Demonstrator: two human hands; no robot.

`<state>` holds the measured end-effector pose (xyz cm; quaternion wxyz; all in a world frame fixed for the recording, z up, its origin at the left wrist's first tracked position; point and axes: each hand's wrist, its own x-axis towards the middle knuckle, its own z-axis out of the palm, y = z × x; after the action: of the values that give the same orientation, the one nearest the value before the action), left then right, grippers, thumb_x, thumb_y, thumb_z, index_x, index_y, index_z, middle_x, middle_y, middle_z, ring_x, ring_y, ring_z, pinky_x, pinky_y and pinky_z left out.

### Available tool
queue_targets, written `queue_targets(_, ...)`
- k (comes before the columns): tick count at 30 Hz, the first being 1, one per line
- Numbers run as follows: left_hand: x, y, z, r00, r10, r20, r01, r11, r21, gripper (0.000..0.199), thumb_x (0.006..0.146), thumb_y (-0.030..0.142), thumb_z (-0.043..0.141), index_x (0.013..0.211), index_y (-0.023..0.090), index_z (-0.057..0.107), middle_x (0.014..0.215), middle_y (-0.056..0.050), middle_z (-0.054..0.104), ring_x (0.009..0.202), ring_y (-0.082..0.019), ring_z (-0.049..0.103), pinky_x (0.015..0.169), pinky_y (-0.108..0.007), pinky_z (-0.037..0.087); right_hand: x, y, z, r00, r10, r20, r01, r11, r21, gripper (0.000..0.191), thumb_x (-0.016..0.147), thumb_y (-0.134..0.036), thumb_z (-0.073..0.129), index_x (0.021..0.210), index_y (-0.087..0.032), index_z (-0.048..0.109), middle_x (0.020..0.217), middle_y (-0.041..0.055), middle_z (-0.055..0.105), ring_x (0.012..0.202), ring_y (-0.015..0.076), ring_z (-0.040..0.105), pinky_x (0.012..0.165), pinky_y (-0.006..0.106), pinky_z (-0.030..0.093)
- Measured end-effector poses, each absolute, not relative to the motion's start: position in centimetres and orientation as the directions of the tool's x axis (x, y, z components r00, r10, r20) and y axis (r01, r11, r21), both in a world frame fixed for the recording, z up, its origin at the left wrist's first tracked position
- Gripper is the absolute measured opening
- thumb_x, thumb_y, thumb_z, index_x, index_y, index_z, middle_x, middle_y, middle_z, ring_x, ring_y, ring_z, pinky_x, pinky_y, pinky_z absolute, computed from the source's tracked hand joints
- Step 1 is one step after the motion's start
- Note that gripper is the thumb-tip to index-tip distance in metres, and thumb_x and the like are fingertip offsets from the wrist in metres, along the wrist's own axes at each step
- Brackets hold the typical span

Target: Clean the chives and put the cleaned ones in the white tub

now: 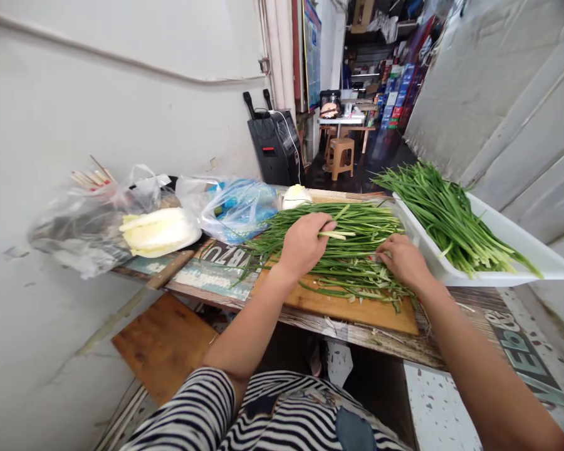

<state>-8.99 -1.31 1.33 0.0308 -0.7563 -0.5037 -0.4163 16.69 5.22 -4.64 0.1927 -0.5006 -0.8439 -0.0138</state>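
Observation:
My left hand point(308, 243) is closed around a few garlic chives, their pale stalk ends poking out past the thumb to the right. Beneath it, a loose heap of garlic chives point(352, 219) covers most of a wooden cutting board point(305, 305). My right hand point(404, 260) is at the right side of that heap, thumb and fingers drawn together at the stalks; what they pinch, if anything, is too small to make out. Just beyond it stands a white plastic tub point(493, 279) with a big bundle of garlic chives point(451, 216) lying in it.
A halved napa cabbage point(162, 232) and a wooden-handled knife point(169, 270) lie left on the table. Plastic bags point(239, 210) stand along the wall, with another pale cabbage point(297, 196) behind the heap. Farther back are a black speaker point(275, 144) and a brown stool point(341, 156).

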Motion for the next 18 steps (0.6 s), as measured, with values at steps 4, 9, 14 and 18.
queue_targets(4, -8.5, -0.9, 0.8, 0.282, 0.784, 0.553, 0.787, -0.519, 0.334, 0.025, 0.096, 0.021, 0.041, 0.106, 0.017, 0.063, 0.090, -0.007, 0.069, 0.088, -0.021, 0.057, 0.083, -0.033, 0.046, 16.9, 2.9, -2.6, -0.390, 0.808, 0.442, 0.715, 0.568, -0.407, 0.017, 0.087, -0.029, 0.053, 0.083, -0.019, 0.067, 0.088, 0.0086, 0.067, 0.081, 0.0216, 0.059, 0.072, 0.034, 0.046)
queue_targets(9, -7.2, 0.0, -0.7, 0.423, 0.772, 0.474, 0.617, -0.628, 0.474, 0.033, 0.087, 0.007, 0.040, 0.109, 0.018, 0.062, 0.109, -0.006, 0.069, 0.101, -0.018, 0.060, 0.092, -0.031, 0.047, 16.2, -0.3, -1.2, -0.224, 0.886, 0.406, 0.459, 0.463, -0.758, 0.022, 0.083, -0.042, 0.062, 0.085, -0.021, 0.067, 0.077, 0.0031, 0.069, 0.068, 0.0166, 0.061, 0.062, 0.029, 0.047)
queue_targets(14, -6.2, 0.4, -1.0, 0.446, 0.813, 0.374, 0.595, -0.582, 0.555, 0.021, 0.088, 0.015, 0.052, 0.098, 0.019, 0.070, 0.095, -0.002, 0.073, 0.087, -0.016, 0.062, 0.082, -0.028, 0.047, 14.7, -0.6, -1.9, -0.021, 0.924, 0.382, 0.234, 0.376, -0.897, 0.025, 0.075, -0.044, 0.071, 0.084, -0.021, 0.069, 0.073, 0.0028, 0.069, 0.064, 0.0159, 0.061, 0.063, 0.031, 0.050)
queue_targets(18, -5.9, 0.3, -1.1, 0.409, 0.822, 0.396, 0.568, -0.569, 0.594, 0.015, 0.087, 0.022, 0.061, 0.093, 0.019, 0.074, 0.089, -0.001, 0.075, 0.080, -0.015, 0.061, 0.078, -0.026, 0.046, 13.5, -0.2, -2.7, 0.024, 0.952, 0.304, 0.019, 0.304, -0.953, 0.033, 0.069, -0.044, 0.075, 0.091, -0.021, 0.069, 0.072, 0.0013, 0.068, 0.063, 0.0147, 0.060, 0.064, 0.031, 0.051)
